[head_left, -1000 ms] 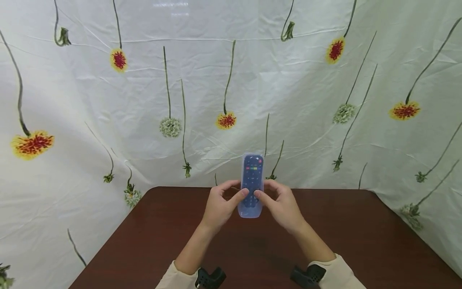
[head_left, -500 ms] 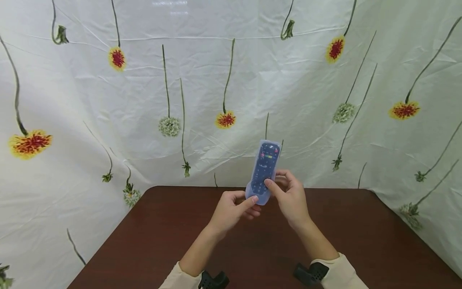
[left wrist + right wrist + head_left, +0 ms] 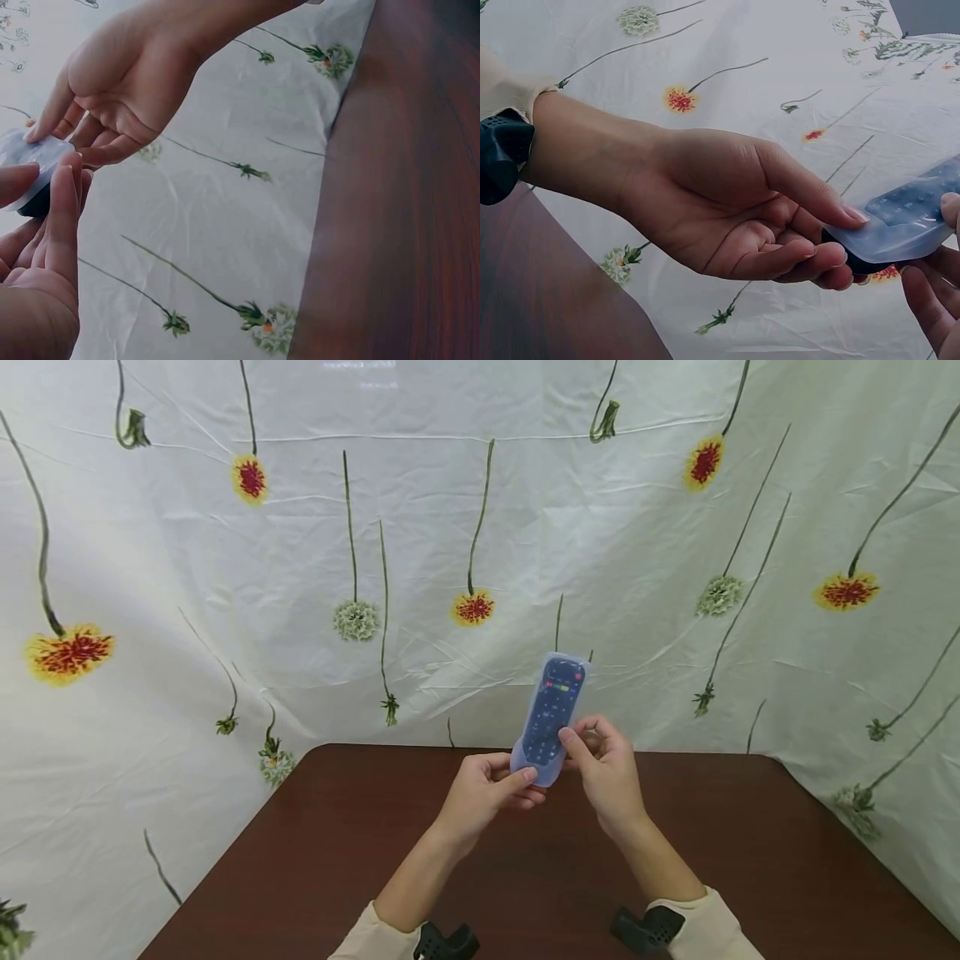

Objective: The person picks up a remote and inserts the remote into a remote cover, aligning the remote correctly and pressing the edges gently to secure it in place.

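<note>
A dark remote control (image 3: 553, 710) in a translucent bluish cover (image 3: 550, 772) is held up above the far part of the table, its top leaning right. My left hand (image 3: 480, 797) pinches the cover's bottom end, thumb on the front and fingers behind. At the right side, my right hand (image 3: 607, 777) grips lower down, its thumb on the edge of the buttons. In the right wrist view, the left hand (image 3: 712, 195) has its thumb on the cover (image 3: 892, 238), and a dark edge shows beneath. The right wrist view shows only fingertips of the right hand.
A dark brown table (image 3: 517, 877) stretches beneath both forearms. Behind it hangs a white cloth (image 3: 420, 552) printed with flowers. A black device (image 3: 446, 943) sits at the left wrist, and another black device (image 3: 647, 930) at the right wrist.
The remote control has moved up and right and tilted rightward. My left hand has shifted from its left side to its bottom end; the right thumb has moved slightly toward the edge.
</note>
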A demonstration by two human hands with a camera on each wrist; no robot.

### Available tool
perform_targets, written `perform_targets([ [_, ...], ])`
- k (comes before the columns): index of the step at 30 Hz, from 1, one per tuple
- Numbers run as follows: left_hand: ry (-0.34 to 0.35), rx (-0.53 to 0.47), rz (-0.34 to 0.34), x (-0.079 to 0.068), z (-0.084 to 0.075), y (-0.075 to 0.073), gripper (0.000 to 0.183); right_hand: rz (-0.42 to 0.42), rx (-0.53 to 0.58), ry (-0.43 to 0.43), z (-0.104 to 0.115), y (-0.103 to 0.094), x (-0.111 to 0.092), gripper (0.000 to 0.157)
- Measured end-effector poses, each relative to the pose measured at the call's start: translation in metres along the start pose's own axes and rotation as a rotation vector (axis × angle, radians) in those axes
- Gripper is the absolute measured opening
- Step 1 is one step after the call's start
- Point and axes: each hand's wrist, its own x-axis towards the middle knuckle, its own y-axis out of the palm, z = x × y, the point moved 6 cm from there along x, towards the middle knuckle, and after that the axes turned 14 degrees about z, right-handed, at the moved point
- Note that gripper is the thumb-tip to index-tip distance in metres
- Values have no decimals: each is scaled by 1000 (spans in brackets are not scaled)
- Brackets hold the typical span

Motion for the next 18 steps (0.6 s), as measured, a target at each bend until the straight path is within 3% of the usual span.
perform_targets([
  [10, 24, -31, 59, 0, -1, -1, 32, 93, 38, 15, 1, 4, 0, 13],
  [18, 19, 7, 90, 0, -2, -1, 28, 90, 33, 78, -1, 3, 1, 16],
])
